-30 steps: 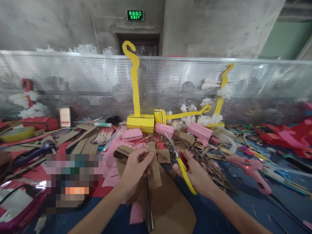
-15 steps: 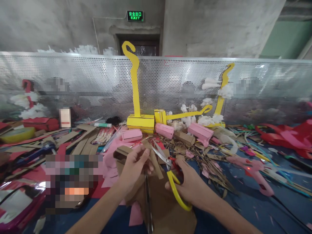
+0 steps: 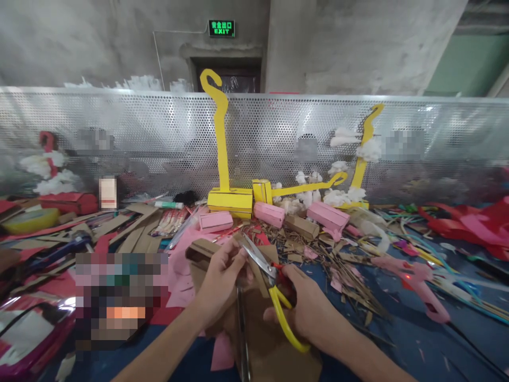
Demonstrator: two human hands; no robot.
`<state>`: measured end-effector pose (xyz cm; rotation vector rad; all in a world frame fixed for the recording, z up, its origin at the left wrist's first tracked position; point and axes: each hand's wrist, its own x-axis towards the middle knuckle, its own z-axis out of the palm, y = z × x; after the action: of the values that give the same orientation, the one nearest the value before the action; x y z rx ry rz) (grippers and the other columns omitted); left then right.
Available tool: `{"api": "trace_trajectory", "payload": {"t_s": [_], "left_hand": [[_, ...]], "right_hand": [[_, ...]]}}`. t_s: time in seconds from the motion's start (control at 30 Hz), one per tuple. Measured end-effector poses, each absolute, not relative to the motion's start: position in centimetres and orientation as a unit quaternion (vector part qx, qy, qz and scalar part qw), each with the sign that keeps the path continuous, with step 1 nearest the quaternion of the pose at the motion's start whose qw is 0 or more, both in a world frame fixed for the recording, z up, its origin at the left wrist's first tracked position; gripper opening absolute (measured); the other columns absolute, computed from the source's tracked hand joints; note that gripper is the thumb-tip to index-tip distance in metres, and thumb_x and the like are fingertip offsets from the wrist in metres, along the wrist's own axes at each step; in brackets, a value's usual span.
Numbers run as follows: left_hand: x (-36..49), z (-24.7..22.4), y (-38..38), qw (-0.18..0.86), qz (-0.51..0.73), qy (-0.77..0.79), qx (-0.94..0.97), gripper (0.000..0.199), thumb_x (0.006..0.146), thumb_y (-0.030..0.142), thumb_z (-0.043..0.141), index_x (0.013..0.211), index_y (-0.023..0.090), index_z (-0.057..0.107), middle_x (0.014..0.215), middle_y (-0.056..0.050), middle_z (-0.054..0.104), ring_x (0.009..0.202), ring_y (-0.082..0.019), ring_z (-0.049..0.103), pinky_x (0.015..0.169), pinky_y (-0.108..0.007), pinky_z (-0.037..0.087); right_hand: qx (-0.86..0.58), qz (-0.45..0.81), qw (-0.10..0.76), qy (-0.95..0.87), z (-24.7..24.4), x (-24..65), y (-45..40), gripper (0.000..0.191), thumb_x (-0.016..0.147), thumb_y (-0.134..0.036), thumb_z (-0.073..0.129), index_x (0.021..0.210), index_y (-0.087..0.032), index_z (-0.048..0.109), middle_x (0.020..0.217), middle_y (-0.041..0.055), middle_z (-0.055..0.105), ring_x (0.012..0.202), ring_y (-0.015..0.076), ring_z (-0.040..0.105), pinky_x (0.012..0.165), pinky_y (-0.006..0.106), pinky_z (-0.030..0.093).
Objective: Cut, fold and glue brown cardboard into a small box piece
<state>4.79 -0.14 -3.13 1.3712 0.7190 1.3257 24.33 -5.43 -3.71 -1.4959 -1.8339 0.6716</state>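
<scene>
In the head view, your left hand (image 3: 226,273) pinches the cardboard strip (image 3: 260,273); your right fingers grip the scissors (image 3: 274,284), blades over the strip; pink boxes (image 3: 216,221) lie beyond, before the yellow box (image 3: 230,200).

Flat, fairly dim indoor light covers the scene, with milky patches of glare on the perforated metal panel (image 3: 159,127), small bright reflections on the glossy magenta object (image 3: 43,339) at lower left, and only soft shading on the bench (image 3: 342,339). The green exit sign (image 3: 221,28) glows against the dull grey wall (image 3: 350,48). Wide-angle stretching and softness show toward the side edges, fine detail is slightly smeared, and blocky pixelation hides several patches.
</scene>
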Motion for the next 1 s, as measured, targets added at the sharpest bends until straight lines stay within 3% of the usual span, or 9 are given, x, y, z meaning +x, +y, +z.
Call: {"api": "trace_trajectory", "payload": {"t_s": [0.2,0.33,0.47,0.63,1.0], "left_hand": [[4.4,-2.9,0.3,0.489,0.58,0.316,0.57,0.025,0.093,0.042,0.065,0.089,0.019,0.056,0.066,0.004,0.06,0.051,-0.009,0.055,0.054,-0.021,0.044],[4.4,-3.0,0.2,0.503,0.562,0.301,0.584,0.025,0.095,0.042,0.063,0.089,0.019,0.056,0.07,0.003,0.062,0.053,-0.009,0.056,0.055,-0.021,0.044],[4.4,-2.9,0.0,0.497,0.551,0.307,0.596,0.026,0.097,0.041,0.06,0.087,0.019,0.054,0.066,0.003,0.061,0.053,-0.009,0.057,0.056,-0.021,0.043],[4.3,-2.7,0.0,0.5,0.546,0.296,0.603,0.024,0.098,0.041,0.059,0.092,0.018,0.058,0.065,0.003,0.061,0.054,-0.01,0.057,0.057,-0.021,0.043],[4.1,-2.6,0.2,0.52,0.515,0.287,0.618,0.03,0.093,0.044,0.066,0.086,0.015,0.063,0.066,0.001,0.062,0.056,-0.009,0.056,0.057,-0.019,0.043]], "right_hand": [[-0.563,0.196,0.344,-0.725,-3.5,24.4,-5.5,0.046,0.061,-0.038,0.092,0.089,-0.023,0.06,0.094,0.0009,0.062,0.078,0.0197,0.054,0.073,0.03,0.044],[-0.561,0.197,0.347,-0.725,-3.5,24.4,-5.5,0.041,0.066,-0.035,0.088,0.093,-0.022,0.06,0.096,0.0029,0.062,0.079,0.0201,0.055,0.071,0.029,0.044],[-0.563,0.183,0.349,-0.726,-3.7,24.5,-5.2,0.029,0.073,-0.031,0.079,0.082,-0.022,0.054,0.086,0.0017,0.059,0.071,0.0182,0.052,0.064,0.028,0.042],[-0.576,0.146,0.338,-0.729,-4.0,24.6,-4.9,0.036,0.068,-0.027,0.078,0.07,-0.024,0.042,0.074,-0.0013,0.054,0.064,0.0159,0.046,0.056,0.026,0.034],[-0.589,0.198,0.326,-0.713,-4.5,25.0,-4.9,0.022,0.076,-0.027,0.07,0.078,-0.022,0.049,0.066,-0.004,0.058,0.057,0.0128,0.045,0.053,0.023,0.033]]}}
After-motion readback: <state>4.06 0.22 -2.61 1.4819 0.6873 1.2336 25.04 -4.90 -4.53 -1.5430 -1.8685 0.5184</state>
